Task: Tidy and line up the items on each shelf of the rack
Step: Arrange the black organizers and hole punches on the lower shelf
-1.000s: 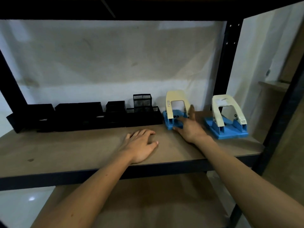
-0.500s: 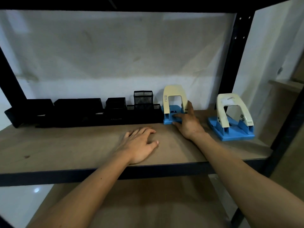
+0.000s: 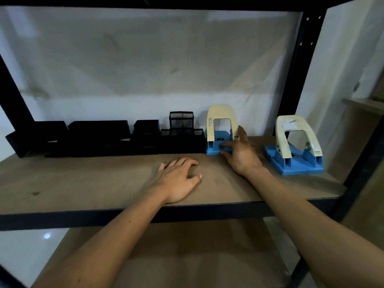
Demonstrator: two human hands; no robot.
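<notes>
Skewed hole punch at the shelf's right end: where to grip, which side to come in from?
Probably the blue base of the right hole punch, thumb and fingers across its two long edges, from the front. The cream lever stands raised and likely pivots; the flat base sits clear of neighbours.

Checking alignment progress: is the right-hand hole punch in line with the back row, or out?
Out. The right hole punch sits forward of the black organisers, apart and turned at an angle.
</notes>
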